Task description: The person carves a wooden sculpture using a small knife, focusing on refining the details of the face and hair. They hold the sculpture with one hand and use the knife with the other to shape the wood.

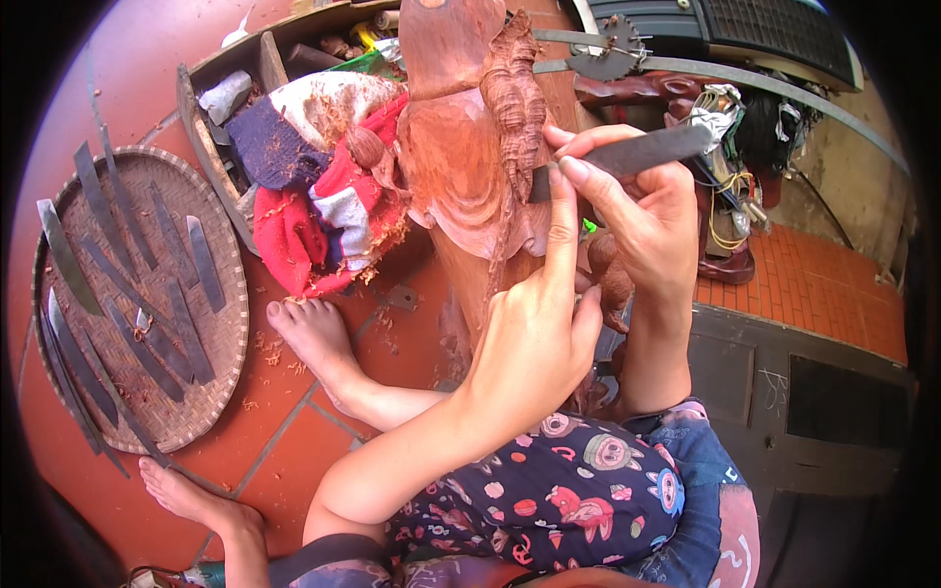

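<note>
A reddish-brown wood carving (446, 147) stands in front of me, with smooth curved folds and a rough, ridged strip (515, 108) down its right side. My right hand (637, 211) grips a flat, dark metal carving blade (652, 149), whose working end meets the wood beside that strip. My left hand (534, 328) reaches across from below. Its index finger is stretched up, the tip on the blade beside my right thumb, while its thumb stands apart and the remaining fingers are mostly hidden. Below my right hand, a rounded, carved wooden part (610, 274) shows partly.
On the tiled floor at left lies a round woven tray (235, 323) with several flat blades (98, 211). Red, white and navy cloth (294, 230) with wood shavings rests against a wooden box (211, 162). Behind, at right, are a toothed disc (608, 49) and tangled cables (730, 211).
</note>
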The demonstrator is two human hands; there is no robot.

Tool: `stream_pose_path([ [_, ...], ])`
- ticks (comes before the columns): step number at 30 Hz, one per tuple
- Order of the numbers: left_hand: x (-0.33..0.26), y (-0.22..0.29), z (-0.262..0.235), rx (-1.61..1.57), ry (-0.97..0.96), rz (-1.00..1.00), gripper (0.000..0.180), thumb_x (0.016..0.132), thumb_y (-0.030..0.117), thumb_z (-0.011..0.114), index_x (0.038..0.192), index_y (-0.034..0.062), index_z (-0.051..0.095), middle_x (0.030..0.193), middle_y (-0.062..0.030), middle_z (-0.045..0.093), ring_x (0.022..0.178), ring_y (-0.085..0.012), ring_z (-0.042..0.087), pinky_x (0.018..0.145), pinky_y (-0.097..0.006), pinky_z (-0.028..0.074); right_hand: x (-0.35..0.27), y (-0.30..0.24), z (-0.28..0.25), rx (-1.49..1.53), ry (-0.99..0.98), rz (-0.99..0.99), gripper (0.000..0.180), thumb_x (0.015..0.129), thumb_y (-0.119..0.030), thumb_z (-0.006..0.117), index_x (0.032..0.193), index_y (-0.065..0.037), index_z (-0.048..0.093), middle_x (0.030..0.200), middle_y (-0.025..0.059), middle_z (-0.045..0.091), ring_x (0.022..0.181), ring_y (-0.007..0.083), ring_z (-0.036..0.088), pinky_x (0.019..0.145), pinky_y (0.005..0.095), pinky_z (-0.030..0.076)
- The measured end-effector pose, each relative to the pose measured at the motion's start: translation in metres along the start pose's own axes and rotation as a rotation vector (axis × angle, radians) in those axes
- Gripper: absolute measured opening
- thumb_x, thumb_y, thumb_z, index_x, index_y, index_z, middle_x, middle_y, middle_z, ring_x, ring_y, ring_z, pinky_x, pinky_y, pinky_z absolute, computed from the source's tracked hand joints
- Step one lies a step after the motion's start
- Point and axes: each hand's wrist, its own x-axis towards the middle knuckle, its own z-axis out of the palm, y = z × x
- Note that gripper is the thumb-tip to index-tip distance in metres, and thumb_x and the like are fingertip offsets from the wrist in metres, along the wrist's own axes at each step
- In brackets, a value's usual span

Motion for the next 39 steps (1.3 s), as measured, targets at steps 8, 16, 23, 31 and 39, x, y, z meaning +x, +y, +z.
stream_pose_path([
  [8, -0.001, 0.003, 0.002, 0.030, -0.041, -0.063, 0.093, 0.086, 0.002, 0.062, 0.156, -0.0063, 0.002, 0.104, -0.0362, 0.065, 0.082, -0.0493, 0.068, 0.070, -0.052, 0.055, 0.003, 0.007, -0.017, 0.021, -0.105, 0.042, 0.011, 0.090, 0.000, 0.068, 0.101, 0.004, 0.068, 0.107, 0.0139, 0.070, 0.111, 0.0240, 0.066, 0.092, 0.0339, 0.056],
  [16, -0.001, -0.004, 0.003, 0.082, -0.014, 0.001, 0.093, 0.086, 0.002, 0.061, 0.157, -0.0030, 0.001, 0.094, -0.0342, 0.066, 0.077, -0.0481, 0.067, 0.067, -0.053, 0.054, 0.005, 0.018, -0.021, 0.169, -0.114, 0.025, 0.011, 0.089, -0.004, 0.072, 0.099, 0.002, 0.071, 0.103, 0.0117, 0.072, 0.115, 0.0227, 0.065, 0.094, 0.0340, 0.053],
  [23, -0.001, -0.004, 0.005, 0.177, 0.015, 0.018, 0.093, 0.086, 0.000, 0.061, 0.158, -0.0005, 0.003, 0.094, -0.0296, 0.068, 0.078, -0.0447, 0.069, 0.069, -0.049, 0.056, 0.007, 0.023, -0.019, 0.215, -0.094, -0.026, 0.012, 0.089, 0.000, 0.070, 0.101, 0.002, 0.070, 0.099, 0.0096, 0.072, 0.101, 0.0167, 0.068, 0.098, 0.0354, 0.052],
  [31, 0.000, 0.004, 0.006, 0.107, -0.017, -0.054, 0.094, 0.085, 0.000, 0.060, 0.155, -0.0091, -0.002, 0.095, -0.0353, 0.065, 0.078, -0.0513, 0.066, 0.068, -0.054, 0.054, 0.010, 0.008, -0.016, -0.004, -0.110, -0.078, 0.010, 0.089, -0.001, 0.069, 0.097, 0.004, 0.071, 0.091, 0.0059, 0.070, 0.087, 0.0123, 0.065, 0.102, 0.0392, 0.051],
  [39, 0.000, 0.006, 0.005, 0.141, -0.025, -0.075, 0.094, 0.086, 0.002, 0.061, 0.154, -0.0098, -0.003, 0.093, -0.0346, 0.065, 0.077, -0.0494, 0.067, 0.070, -0.053, 0.055, 0.009, 0.010, -0.016, -0.060, -0.165, -0.163, 0.011, 0.089, 0.007, 0.066, 0.099, 0.006, 0.070, 0.098, 0.0092, 0.069, 0.108, 0.0255, 0.068, 0.103, 0.0414, 0.051],
])
